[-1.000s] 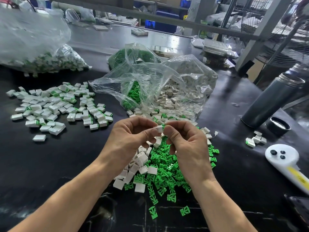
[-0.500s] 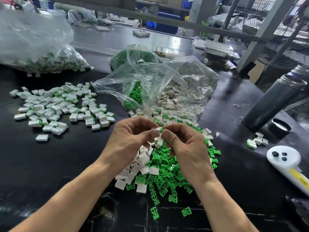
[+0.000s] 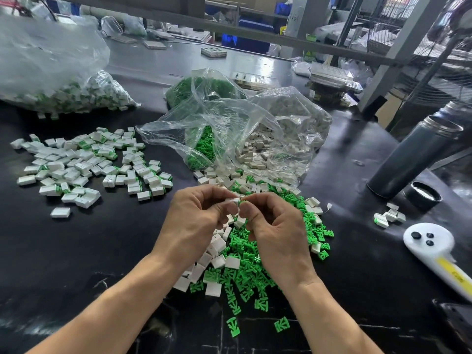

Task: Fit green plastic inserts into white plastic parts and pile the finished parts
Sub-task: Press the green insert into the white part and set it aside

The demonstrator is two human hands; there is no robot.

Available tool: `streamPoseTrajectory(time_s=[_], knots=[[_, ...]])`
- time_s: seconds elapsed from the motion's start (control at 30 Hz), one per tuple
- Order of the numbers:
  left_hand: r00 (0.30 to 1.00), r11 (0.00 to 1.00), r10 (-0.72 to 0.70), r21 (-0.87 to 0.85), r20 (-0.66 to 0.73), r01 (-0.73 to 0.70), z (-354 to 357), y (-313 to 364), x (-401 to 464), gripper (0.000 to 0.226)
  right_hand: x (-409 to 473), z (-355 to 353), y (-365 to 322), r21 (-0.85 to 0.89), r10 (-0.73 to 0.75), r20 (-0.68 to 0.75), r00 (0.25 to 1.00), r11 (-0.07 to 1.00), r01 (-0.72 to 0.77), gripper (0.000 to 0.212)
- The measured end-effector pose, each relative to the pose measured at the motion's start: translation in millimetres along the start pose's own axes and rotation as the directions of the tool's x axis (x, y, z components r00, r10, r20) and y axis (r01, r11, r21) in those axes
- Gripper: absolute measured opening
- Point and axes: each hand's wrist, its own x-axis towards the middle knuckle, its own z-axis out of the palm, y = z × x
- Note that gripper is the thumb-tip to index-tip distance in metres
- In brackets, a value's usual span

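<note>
Small white rectangular plastic part (image 3: pixel 233 200) pinched between fingertips above mixed heap. Loose bright green pronged plastic inserts (image 3: pixel 245 272) and empty white plastic shells (image 3: pixel 217 245) heaped beneath. Finished white parts with green ends (image 3: pixel 84 164) spread far left on black tabletop.

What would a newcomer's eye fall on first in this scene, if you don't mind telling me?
Most likely the two hands, the left hand and the right hand, pinching a small white part between them at the centre. Directly beneath them lies a bright heap of loose green inserts mixed with white parts on the black table. To the left spreads a pile of finished parts, and behind stand clear plastic bags of stock.
</note>
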Motion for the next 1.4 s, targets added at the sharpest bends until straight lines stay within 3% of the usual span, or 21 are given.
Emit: streamPoseTrajectory(time_s=[0.2, 0.5, 0.63, 0.8, 0.93, 1.13, 1.23, 1.4], knots=[[0.999, 0.999, -0.005, -0.053, -0.046, 0.003, 4, -3, -2, 0.015, -2, 5, -3, 0.032, -0.033, -0.014, 0.999, 0.999, 0.033, 0.003], [0.999, 0.999, -0.013, 0.047, 0.033, 0.012, -3, -1, 2, 0.014, 1, -2, -4, 0.102, 0.068, 0.016, 0.998, 0.992, -0.069, 0.013], [0.999, 1.0, 0.013, 0.004, 0.045, -0.013, -3, -1, 4, 0.011, 3, -5, -6, 0.198, 0.093, 0.032, 0.995, 0.975, -0.098, 0.013], [0.993, 0.998, 0.06, -0.014, 0.098, -0.059, -2, -3, 5, 0.011, 4, -1, -9, 0.308, 0.165, 0.048, 0.985, 0.936, -0.172, 0.047], [0.988, 0.996, 0.068, -0.074, 0.139, -0.058, 5, -3, 3, 0.01, 2, 8, -12, 0.324, 0.194, 0.087, 0.977, 0.922, -0.211, 0.062], [0.977, 0.978, 0.081, -0.204, 0.198, -0.04, 16, 0, -1, 0.01, 4, 14, -10, 0.362, 0.319, 0.048, 0.946, 0.878, -0.314, 0.059], [0.975, 0.972, 0.103, -0.229, 0.198, -0.056, 19, -1, -1, 0.01, 6, 16, -13, 0.4, 0.32, 0.018, 0.947, 0.866, -0.3, 0.053], [0.972, 0.979, 0.117, -0.187, 0.205, -0.079, 20, 0, -2, 0.015, 7, 18, -19, 0.439, 0.291, -0.017, 0.957, 0.862, -0.254, 0.064]])
